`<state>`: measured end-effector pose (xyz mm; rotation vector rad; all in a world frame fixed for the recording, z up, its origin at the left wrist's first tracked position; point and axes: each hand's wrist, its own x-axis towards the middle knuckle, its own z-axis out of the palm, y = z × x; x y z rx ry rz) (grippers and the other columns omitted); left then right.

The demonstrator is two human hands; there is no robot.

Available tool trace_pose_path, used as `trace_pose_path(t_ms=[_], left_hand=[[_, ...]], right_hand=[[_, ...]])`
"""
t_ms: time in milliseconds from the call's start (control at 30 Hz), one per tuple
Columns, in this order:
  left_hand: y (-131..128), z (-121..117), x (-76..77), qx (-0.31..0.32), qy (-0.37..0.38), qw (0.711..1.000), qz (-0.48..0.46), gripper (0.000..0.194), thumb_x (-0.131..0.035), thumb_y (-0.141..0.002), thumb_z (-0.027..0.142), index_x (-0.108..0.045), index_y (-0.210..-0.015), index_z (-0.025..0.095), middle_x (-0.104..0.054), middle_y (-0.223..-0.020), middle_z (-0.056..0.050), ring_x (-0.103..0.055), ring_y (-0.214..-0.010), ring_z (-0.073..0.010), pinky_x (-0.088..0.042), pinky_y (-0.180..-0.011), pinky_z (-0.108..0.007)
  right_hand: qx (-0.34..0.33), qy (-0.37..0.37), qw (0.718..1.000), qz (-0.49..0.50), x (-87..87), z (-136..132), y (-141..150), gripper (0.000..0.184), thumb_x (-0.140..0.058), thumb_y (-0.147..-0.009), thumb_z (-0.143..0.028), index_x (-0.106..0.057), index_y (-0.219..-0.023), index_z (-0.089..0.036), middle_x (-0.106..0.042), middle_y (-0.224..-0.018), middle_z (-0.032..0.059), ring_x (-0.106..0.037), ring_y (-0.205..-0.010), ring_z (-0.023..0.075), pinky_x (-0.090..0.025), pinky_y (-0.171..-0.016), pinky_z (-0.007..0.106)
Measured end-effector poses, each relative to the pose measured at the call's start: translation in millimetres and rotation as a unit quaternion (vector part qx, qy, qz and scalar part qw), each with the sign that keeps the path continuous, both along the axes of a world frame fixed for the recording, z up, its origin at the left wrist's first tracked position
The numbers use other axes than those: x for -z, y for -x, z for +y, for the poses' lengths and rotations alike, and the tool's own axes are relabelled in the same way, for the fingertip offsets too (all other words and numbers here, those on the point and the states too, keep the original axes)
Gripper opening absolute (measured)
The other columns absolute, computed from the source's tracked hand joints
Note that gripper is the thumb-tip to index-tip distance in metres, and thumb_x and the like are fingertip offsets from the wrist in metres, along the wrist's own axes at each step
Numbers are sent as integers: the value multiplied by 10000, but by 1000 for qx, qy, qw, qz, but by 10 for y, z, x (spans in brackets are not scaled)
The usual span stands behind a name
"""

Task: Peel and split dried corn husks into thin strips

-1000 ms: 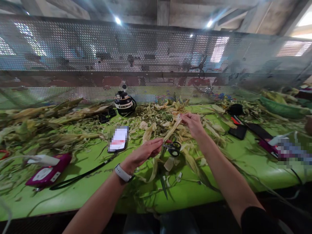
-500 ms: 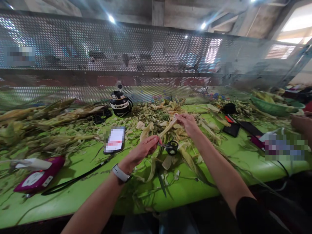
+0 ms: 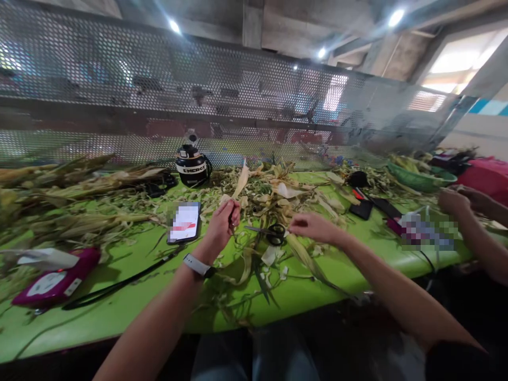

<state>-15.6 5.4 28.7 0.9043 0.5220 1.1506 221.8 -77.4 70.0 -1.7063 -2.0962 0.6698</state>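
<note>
Upright in my left hand (image 3: 227,219) is a strip of dry corn husk (image 3: 240,182), its lower end wrapped in my closed fingers. A pale watch sits on that wrist. Lower and to the right, my right hand (image 3: 315,227) pinches at the upper end of a longer, greenish corn husk (image 3: 304,256), which lies slanting over the table. Just left of those fingertips are black-handled scissors (image 3: 277,233), blades pointing left. Husk scraps and a pale cut piece (image 3: 272,255) lie below the scissors.
Loose husks (image 3: 59,190) cover the left and back of the green table (image 3: 151,312). A phone (image 3: 184,222), black ENERGY jug (image 3: 192,166) and magenta device (image 3: 59,280) stand left. At right are a green basin (image 3: 416,177) and another person's hands (image 3: 456,203).
My left hand has swung the husk strip upright and away from my right hand. My right hand has let go of that strip and come down to the longer husk beside the scissors.
</note>
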Motion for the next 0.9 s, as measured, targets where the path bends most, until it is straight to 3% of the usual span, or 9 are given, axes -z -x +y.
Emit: trace_pose_path(t_ms=[67,167,333,400,533,633,733,800,900], left_hand=[[4,4,-1,-5,-1,1000,-3,192,-613,-767,309,-525,-706,150,-373,-480,72,-315,-399,-30,-254,-388,-134],[4,7,2,-13,-2,1000,-3,171,-597,-774,287,-519,-706,151,-378,-478,72,-314,-392,-28,-248,-385,-130],[2,20,17,-23,-13,1000,9,174,-580,-782,290,-517,-694,154,-381,-472,71,-310,-381,-28,-245,-380,-132],[1,27,23,-26,-17,999,12,177,-574,-786,295,-521,-692,154,-376,-464,72,-308,-376,-29,-242,-377,-134],[-5,35,37,-30,-28,999,15,178,-576,-786,304,-525,-701,156,-383,-463,72,-319,-379,-31,-248,-381,-136],[-4,38,49,-34,-36,999,19,184,-577,-788,314,-526,-704,158,-381,-458,74,-318,-376,-33,-249,-380,-140],[8,45,44,-41,-38,998,18,191,-579,-788,321,-532,-704,157,-380,-454,74,-324,-379,-36,-250,-379,-144],[20,50,28,-47,-35,998,10,189,-587,-783,318,-537,-705,154,-385,-456,71,-331,-383,-37,-252,-380,-145],[31,51,-5,-55,-28,998,-5,181,-597,-774,303,-546,-699,147,-388,-453,69,-330,-383,-36,-250,-379,-147]], right_hand=[[-2,-11,995,-99,76,-222,3,185,-566,-804,-305,-652,-751,-150,-646,-687,25,-551,-613,138,-352,-573,236],[-13,17,985,-174,163,-362,-64,119,-561,-799,-243,-644,-831,-165,-653,-715,26,-566,-644,152,-332,-566,228],[136,-32,947,-290,181,-354,-182,182,-459,-815,-125,-638,-826,-154,-661,-798,80,-586,-698,185,-326,-572,245],[118,-57,958,-253,208,-378,-96,170,-468,-836,-168,-637,-828,-158,-661,-808,75,-586,-711,181,-346,-592,247],[-15,-61,991,-119,393,-442,281,148,-545,-843,-283,-630,-863,-164,-654,-819,49,-579,-726,150,-384,-640,233],[-60,-58,990,-114,554,-425,503,137,-574,-828,-279,-624,-849,-153,-642,-803,53,-565,-727,157,-380,-637,239],[-101,-49,987,-118,597,-366,522,68,-575,-808,-203,-620,-791,-154,-637,-769,43,-557,-720,153,-375,-643,239],[-94,-44,989,-110,540,-320,434,70,-574,-801,-200,-615,-766,-156,-631,-749,35,-547,-684,142,-368,-618,232],[-11,-64,993,-94,397,-240,242,85,-547,-805,-181,-605,-750,-156,-621,-731,30,-535,-651,131,-362,-593,226]])
